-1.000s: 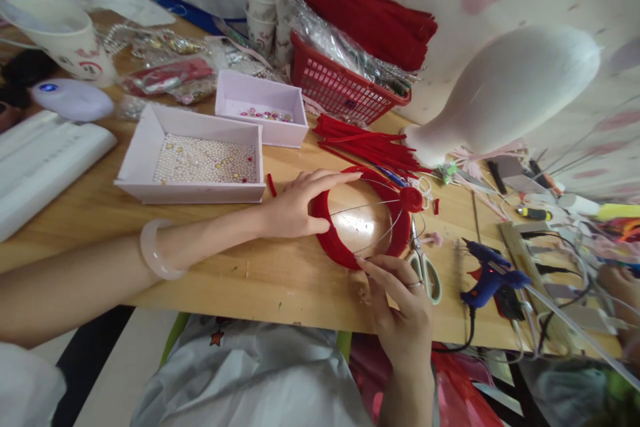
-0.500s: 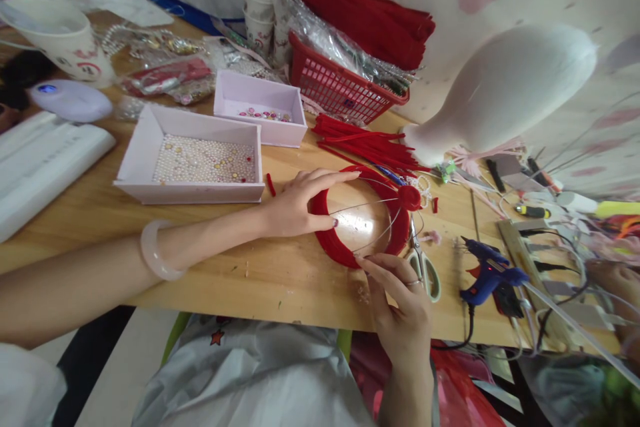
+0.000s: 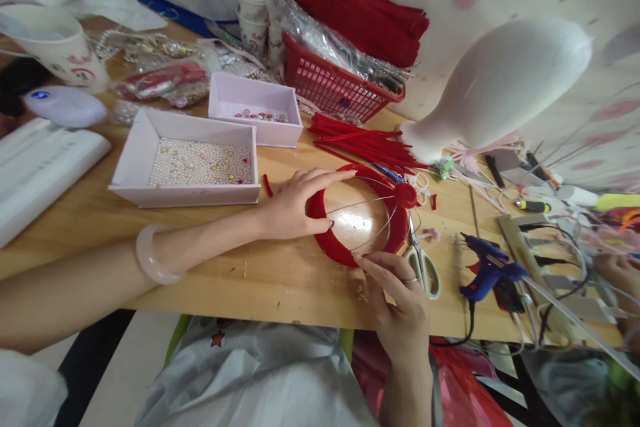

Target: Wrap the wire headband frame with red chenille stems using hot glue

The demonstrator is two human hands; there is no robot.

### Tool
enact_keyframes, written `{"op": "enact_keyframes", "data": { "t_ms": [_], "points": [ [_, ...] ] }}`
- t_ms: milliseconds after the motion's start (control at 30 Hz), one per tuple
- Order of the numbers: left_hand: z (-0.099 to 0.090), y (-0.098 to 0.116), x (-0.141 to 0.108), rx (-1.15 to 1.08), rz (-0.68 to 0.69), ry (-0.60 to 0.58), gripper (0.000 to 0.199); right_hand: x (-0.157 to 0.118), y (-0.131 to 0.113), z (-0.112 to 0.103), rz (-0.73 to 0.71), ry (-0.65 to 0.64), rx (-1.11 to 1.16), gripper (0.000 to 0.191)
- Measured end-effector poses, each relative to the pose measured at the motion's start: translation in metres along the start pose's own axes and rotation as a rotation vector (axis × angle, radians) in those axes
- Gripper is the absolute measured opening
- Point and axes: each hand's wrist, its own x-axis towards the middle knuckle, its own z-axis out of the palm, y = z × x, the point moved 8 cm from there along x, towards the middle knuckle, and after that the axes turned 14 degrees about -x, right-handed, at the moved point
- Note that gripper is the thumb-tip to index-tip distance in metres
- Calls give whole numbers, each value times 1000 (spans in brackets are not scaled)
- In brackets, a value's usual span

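Observation:
A red fuzzy ring (image 3: pixel 333 248) lies on the wooden table in front of me. Thin wires cross its opening and meet at a round red knob (image 3: pixel 405 195) on its far right side. My left hand (image 3: pixel 290 208) grips the ring's left side, thumb inside the opening and fingers along the rear rim. At the near rim, my right hand (image 3: pixel 400 297) pinches the ring with its fingertips, close to where a wire end comes down; the exact contact is partly hidden. Scissors (image 3: pixel 424 263) with pale green handles lie just right of the ring.
Left of the ring stand a white box of pearl beads (image 3: pixel 187 193) and a smaller box of gems (image 3: pixel 260 130). Red stems (image 3: pixel 360 140), a red basket (image 3: pixel 340 87) and a white mannequin head (image 3: pixel 510 73) are behind. A blue glue gun (image 3: pixel 487 267) sits right, near another person's hand (image 3: pixel 617 273).
The whole view has shifted slightly, so things sit a little further left. Both hands keep their places on the red ring.

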Motion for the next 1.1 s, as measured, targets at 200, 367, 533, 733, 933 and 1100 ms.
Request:
{"op": "enact_keyframes", "data": {
  "t_ms": [200, 367, 533, 733, 933, 1100],
  "points": [
    [0, 0, -1, 13, 4, 7, 74, -2, -1, -7, 8, 111, -62, 34],
    [0, 4, -1, 44, 12, 3, 73, -4, 2, -9, 18, 101, -50, 30],
    [-1, 6, -1, 64, 23, 2, 72, -9, 8, -11, 10, 90, -58, 37],
    [-1, 3, -1, 30, 48, 3, 72, -14, 14, -13, 40, 126, -43, 49],
    [-1, -4, -2, 9, 42, -3, 73, -16, 18, -14, 56, 157, -96, 44],
    [-1, -9, -3, -30, 24, -7, 75, -18, 23, -22, 71, 212, -117, 34]
  ]
}}
